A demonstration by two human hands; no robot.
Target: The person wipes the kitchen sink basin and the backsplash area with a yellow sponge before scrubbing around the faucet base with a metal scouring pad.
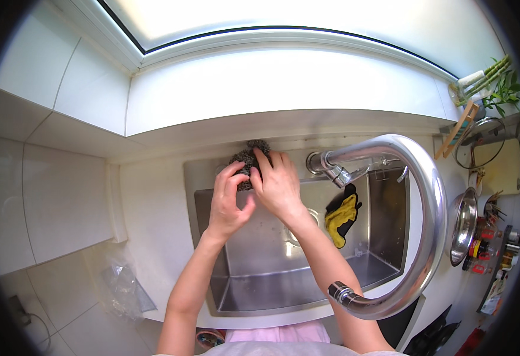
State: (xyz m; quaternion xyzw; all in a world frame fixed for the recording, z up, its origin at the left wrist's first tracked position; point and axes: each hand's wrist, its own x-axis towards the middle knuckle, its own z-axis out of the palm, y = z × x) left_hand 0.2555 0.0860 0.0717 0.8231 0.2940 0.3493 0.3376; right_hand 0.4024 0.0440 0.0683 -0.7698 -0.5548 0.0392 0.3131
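My left hand (229, 196) and my right hand (278, 182) meet at the back left rim of the stainless steel sink (269, 262). Between and behind their fingers are dark grey metal scouring pads (244, 158), partly covered by the hands. The fingers of my right hand press on the pads, while the fingertips of my left hand touch their left side with its thumb held apart. A yellow and black cloth (343, 218) lies in the right part of the basin. Part of the drain is hidden by my right forearm.
A large curved chrome faucet (436, 222) arches over the right side. Further right stand a metal bowl (463, 227), a glass lid (480, 142), a cutting board (500, 167), bottles and a bamboo plant (505, 89). A clear plastic bag (122, 282) is at the lower left.
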